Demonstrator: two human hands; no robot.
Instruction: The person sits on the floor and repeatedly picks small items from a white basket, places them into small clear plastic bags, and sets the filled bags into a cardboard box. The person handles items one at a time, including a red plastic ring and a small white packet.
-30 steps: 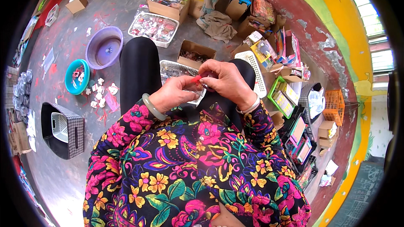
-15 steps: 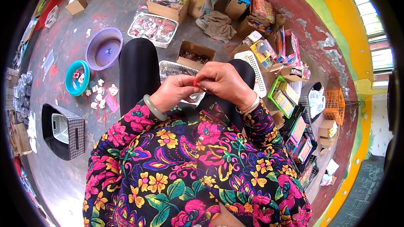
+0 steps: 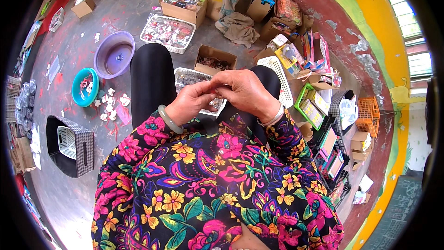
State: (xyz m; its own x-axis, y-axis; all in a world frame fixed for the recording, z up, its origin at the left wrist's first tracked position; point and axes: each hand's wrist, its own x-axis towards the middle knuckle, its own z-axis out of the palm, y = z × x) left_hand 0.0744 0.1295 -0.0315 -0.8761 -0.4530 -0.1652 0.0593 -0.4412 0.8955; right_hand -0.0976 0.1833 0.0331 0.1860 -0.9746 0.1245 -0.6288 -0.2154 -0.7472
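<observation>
My left hand and my right hand meet above my lap, fingertips pinched together. Between them shows a trace of a small red piece, mostly covered by the fingers; its kind cannot be made out. Just beyond and beneath the hands sits a white plastic basket with small, partly clear-wrapped things in it. My hands hide part of this basket. Behind it stands an open cardboard box holding dark reddish small items.
At left are a purple basin, a teal basin, white scraps and a checked bin. Ahead stands a white basket of packets. Boxes, a green basket and an orange crate line the right.
My right hand has turned and its fingers now fold over the left fingertips. The red piece, plainer before, is mostly covered. The surroundings look the same.
</observation>
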